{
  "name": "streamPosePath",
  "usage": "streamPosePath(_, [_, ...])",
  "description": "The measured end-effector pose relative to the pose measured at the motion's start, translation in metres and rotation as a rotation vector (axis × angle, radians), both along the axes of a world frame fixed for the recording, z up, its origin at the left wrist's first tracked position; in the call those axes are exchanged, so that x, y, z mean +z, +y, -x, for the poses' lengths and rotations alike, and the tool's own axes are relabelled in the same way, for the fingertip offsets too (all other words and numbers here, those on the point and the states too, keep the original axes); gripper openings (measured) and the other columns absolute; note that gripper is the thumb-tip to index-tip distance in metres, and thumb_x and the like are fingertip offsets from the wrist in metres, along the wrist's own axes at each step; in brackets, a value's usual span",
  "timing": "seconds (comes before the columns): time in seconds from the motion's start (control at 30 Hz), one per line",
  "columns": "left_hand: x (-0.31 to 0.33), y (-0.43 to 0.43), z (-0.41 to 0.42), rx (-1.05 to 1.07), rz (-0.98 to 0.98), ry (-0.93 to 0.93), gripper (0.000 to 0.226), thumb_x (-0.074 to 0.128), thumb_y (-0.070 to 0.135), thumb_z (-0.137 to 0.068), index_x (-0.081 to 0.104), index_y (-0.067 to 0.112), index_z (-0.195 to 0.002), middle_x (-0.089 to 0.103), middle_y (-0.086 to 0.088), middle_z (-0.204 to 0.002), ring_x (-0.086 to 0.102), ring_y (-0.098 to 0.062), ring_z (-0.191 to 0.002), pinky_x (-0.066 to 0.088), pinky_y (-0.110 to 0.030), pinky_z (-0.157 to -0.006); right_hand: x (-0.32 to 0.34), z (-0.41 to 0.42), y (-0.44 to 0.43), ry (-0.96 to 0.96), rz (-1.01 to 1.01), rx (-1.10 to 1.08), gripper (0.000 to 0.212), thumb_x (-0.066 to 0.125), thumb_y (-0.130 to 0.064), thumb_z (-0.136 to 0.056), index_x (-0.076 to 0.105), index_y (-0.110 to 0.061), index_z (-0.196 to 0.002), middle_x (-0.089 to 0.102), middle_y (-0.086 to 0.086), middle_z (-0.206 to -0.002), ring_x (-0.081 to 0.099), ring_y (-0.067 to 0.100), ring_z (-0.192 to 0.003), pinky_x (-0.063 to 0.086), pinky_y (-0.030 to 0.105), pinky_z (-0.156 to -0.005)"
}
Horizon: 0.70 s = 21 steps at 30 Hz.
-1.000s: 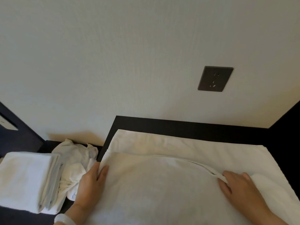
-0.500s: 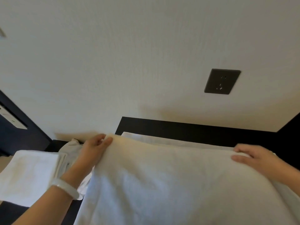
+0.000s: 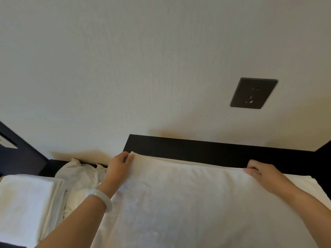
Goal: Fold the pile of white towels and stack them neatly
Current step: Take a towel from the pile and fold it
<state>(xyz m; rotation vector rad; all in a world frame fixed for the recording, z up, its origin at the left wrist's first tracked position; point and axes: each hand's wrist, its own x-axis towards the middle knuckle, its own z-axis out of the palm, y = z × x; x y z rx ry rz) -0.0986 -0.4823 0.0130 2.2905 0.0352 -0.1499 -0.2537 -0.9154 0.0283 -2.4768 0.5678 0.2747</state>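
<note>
A large white towel (image 3: 188,199) lies spread over the dark table, folded away from me so its far edge runs near the wall. My left hand (image 3: 119,167) pinches the towel's far left corner. My right hand (image 3: 262,173) pinches the far right end of the same folded edge. A stack of folded white towels (image 3: 25,203) sits at the left. Between that stack and the spread towel lies a crumpled heap of white towels (image 3: 80,178).
The dark table (image 3: 206,151) butts against a pale wall, with a raised dark side panel at the right (image 3: 324,154). A dark wall socket (image 3: 253,93) is above the table. Another dark panel (image 3: 16,156) stands at the far left.
Both hands took hold of the towel's near edge, lifted it and carried it away from me. It now lies folded over with the edge near the wall.
</note>
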Motion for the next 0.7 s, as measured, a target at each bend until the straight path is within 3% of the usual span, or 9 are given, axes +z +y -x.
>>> streamPosePath(0.13, [0.002, -0.004, -0.009, 0.094, 0.023, -0.075, 0.036, 0.046, 0.030, -0.103, 0.054, 0.005, -0.078, 0.051, -0.007, -0.065, 0.048, -0.022, -0.064, 0.035, -0.035, -0.059, 0.006, -0.003, -0.009, -0.117, -0.011, -0.020, 0.029, 0.053, -0.033, -0.100, 0.050, -0.020, -0.074, 0.048, -0.007, -0.053, 0.042, 0.007, -0.048, 0.034, 0.032, -0.055])
streamPosePath(0.27, [-0.016, -0.012, -0.016, 0.088, -0.161, -0.040, 0.035, 0.044, 0.030, -0.104, 0.055, 0.005, -0.081, 0.057, -0.007, -0.069, 0.049, -0.022, -0.064, 0.031, -0.034, -0.056, -0.010, -0.011, 0.004, -0.045, 0.127, -0.038, 0.029, 0.046, -0.036, -0.103, 0.047, -0.024, -0.077, 0.058, -0.004, -0.062, 0.058, 0.016, -0.060, 0.046, 0.037, -0.058])
streamPosePath(0.5, [-0.017, -0.021, -0.012, 0.111, -0.265, -0.092, 0.040, 0.039, 0.035, -0.104, 0.049, 0.006, -0.080, 0.053, -0.007, -0.064, 0.049, -0.029, -0.063, 0.031, -0.035, -0.055, -0.013, -0.013, 0.017, 0.016, 0.276, -0.031, 0.030, 0.038, -0.037, -0.105, 0.042, -0.022, -0.079, 0.057, 0.001, -0.068, 0.056, 0.017, -0.060, 0.037, 0.031, -0.050])
streamPosePath(0.7, [-0.013, -0.023, -0.012, 0.187, -0.160, -0.092, 0.036, 0.039, 0.032, -0.105, 0.049, 0.008, -0.081, 0.054, -0.006, -0.069, 0.049, -0.024, -0.065, 0.033, -0.034, -0.056, -0.008, -0.014, 0.022, -0.069, 0.149, -0.170, 0.031, 0.046, -0.031, -0.104, 0.046, -0.015, -0.077, 0.057, 0.006, -0.068, 0.055, 0.023, -0.064, 0.041, 0.035, -0.058])
